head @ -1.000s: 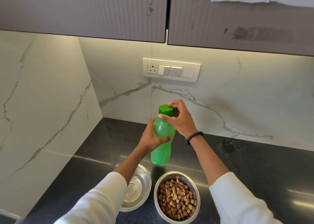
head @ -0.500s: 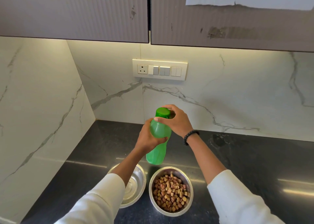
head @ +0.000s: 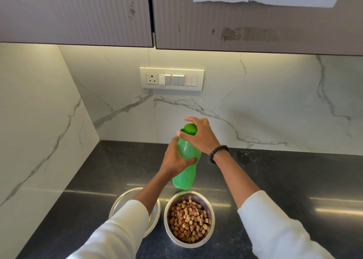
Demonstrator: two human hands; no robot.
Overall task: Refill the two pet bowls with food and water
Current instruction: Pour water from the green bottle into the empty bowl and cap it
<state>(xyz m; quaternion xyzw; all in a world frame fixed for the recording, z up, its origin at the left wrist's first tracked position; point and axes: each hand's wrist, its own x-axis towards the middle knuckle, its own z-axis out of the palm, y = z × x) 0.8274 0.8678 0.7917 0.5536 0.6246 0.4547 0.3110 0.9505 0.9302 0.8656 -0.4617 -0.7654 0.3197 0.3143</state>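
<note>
A green plastic bottle (head: 186,172) hangs tilted above the black counter, just behind the two steel bowls. My left hand (head: 174,160) grips its body from the left. My right hand (head: 202,136) wraps the green cap (head: 190,129) at the top. The right bowl (head: 211,209) holds brown kibble (head: 188,220). The left bowl (head: 122,199) looks empty, and my left sleeve hides much of it.
The black counter (head: 284,180) runs into a corner between marble walls at the left and back. A socket and switch plate (head: 171,79) sits on the back wall. Grey upper cabinets (head: 78,13) hang overhead.
The view has shifted a little, so the scene sits lower and more central. Both hands stay on the bottle, and the right hand's fingers have turned around the cap.
</note>
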